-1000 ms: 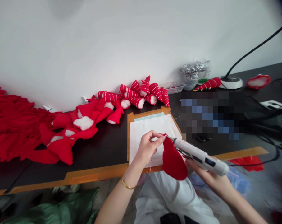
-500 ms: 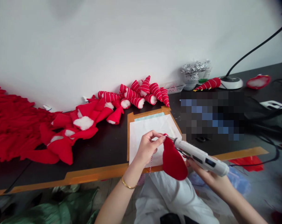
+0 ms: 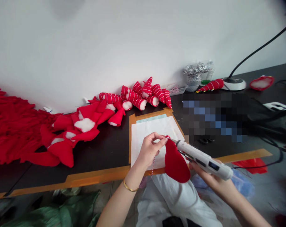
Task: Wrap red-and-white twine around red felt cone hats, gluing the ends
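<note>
My left hand (image 3: 149,150) pinches the tip of a red felt cone (image 3: 175,162) together with a red-and-white twisted cord (image 3: 153,165) that hangs down from my fingers. A white glue gun (image 3: 203,159) lies in my right hand (image 3: 211,179), which grips it from below. The gun's nozzle touches the cone's tip right beside my left fingertips. Both hands hover over the front edge of the black table (image 3: 110,148), above a white paper sheet (image 3: 154,132).
Finished striped red cones (image 3: 145,91) and plain red cones with white stuffing (image 3: 86,123) lie along the wall, and a heap of red felt (image 3: 10,123) sits at the left. A tub of silver trim (image 3: 197,74), a lamp base (image 3: 235,83) and cables lie at the right.
</note>
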A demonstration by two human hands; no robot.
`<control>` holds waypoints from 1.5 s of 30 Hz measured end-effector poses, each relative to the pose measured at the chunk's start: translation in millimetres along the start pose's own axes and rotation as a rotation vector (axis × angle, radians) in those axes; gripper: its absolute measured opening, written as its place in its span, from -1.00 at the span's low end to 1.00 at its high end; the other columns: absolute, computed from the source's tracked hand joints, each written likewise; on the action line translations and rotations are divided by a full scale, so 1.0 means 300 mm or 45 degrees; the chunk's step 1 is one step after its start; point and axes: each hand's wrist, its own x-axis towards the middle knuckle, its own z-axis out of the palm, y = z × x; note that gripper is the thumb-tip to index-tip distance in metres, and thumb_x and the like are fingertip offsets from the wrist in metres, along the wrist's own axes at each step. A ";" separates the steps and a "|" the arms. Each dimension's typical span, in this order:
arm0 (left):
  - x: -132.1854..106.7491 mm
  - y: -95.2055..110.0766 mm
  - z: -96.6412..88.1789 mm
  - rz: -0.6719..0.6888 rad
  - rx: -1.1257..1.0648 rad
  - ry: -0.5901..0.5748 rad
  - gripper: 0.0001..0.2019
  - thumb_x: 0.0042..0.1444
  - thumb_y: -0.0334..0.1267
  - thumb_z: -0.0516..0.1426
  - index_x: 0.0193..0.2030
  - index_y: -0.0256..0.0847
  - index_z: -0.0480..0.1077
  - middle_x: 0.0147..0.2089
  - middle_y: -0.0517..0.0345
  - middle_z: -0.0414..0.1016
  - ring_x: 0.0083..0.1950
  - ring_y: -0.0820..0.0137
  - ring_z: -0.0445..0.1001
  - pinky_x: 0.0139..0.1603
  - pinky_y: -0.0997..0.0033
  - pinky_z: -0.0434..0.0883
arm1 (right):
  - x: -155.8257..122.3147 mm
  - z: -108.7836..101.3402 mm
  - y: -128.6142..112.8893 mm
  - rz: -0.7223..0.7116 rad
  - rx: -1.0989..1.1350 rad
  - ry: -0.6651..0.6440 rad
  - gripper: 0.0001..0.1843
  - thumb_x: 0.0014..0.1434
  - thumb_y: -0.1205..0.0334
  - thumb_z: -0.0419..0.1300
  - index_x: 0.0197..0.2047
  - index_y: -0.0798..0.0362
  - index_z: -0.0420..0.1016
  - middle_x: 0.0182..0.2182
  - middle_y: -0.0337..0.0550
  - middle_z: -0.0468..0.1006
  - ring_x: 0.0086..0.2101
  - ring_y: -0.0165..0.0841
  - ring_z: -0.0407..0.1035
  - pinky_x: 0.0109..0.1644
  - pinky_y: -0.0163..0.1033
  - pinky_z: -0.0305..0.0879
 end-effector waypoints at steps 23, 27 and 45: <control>0.002 -0.008 -0.002 0.000 0.009 -0.004 -0.63 -0.06 -0.02 0.39 -0.40 -0.22 0.37 -0.43 0.28 0.40 -0.62 0.68 -0.02 -0.69 0.56 -0.14 | 0.007 0.002 0.005 0.025 0.014 -0.022 -0.84 0.11 0.27 0.27 -0.51 -0.02 0.51 -0.53 -0.19 0.66 -0.57 -0.25 0.55 -0.48 -0.32 0.49; 0.003 -0.011 -0.004 -0.005 0.002 -0.012 -0.64 -0.05 -0.03 0.39 -0.40 -0.22 0.36 -0.43 0.28 0.39 -0.62 0.68 -0.02 -0.68 0.55 -0.15 | 0.006 0.002 0.003 0.002 0.003 -0.021 -0.85 0.13 0.28 0.26 -0.48 -0.01 0.53 -0.53 -0.20 0.66 -0.57 -0.26 0.54 -0.49 -0.34 0.48; 0.005 -0.014 -0.003 0.009 -0.002 -0.024 -0.67 -0.02 -0.08 0.38 -0.38 -0.23 0.36 -0.36 0.23 0.45 -0.61 0.68 -0.02 -0.68 0.55 -0.15 | -0.003 0.012 0.034 -0.076 0.028 0.065 -0.85 0.14 0.31 0.27 -0.47 -0.01 0.53 -0.55 -0.25 0.64 -0.57 -0.30 0.53 -0.37 -0.35 0.53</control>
